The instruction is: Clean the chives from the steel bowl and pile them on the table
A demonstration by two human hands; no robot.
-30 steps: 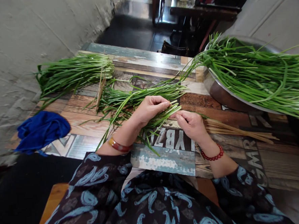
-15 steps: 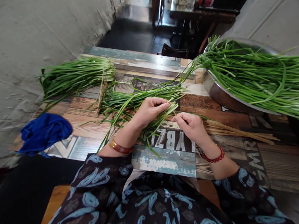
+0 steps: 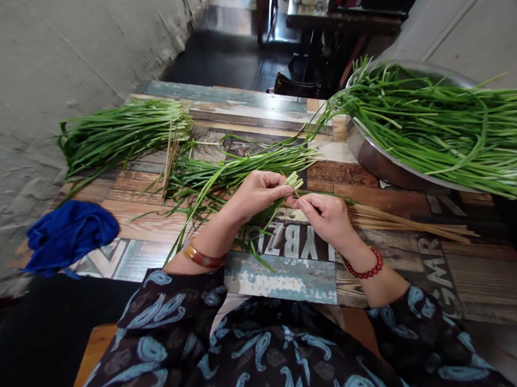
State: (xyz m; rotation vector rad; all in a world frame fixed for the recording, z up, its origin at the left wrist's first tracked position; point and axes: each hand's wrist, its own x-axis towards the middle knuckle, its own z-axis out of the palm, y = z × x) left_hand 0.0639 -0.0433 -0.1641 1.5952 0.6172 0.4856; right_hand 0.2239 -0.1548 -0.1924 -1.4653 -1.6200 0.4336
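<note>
My left hand [image 3: 258,194] is closed around a small bunch of garlic chives [image 3: 293,181], whose pale cut ends stick out past the thumb. The long leaves trail back under my left wrist to the table. Close against it, my right hand [image 3: 325,214] pinches a thin bamboo skewer at the chive stems; most of the skewer is hidden by the fingers. Just beyond my hands lies a loose pile of chives [image 3: 243,166]. More bamboo skewers [image 3: 400,220] lie in a bundle to the right of my right hand.
A large metal bowl [image 3: 374,157] heaped with chives stands at the right. At the far left rests a neat stack of chives [image 3: 123,131], skewers across its stem end [image 3: 169,164]. A blue cloth [image 3: 72,233] lies near the left edge of the patterned table [image 3: 285,276].
My right hand has moved up and left against my left fingers, bringing the skewer to the chive stems. The whole view has shifted slightly.
</note>
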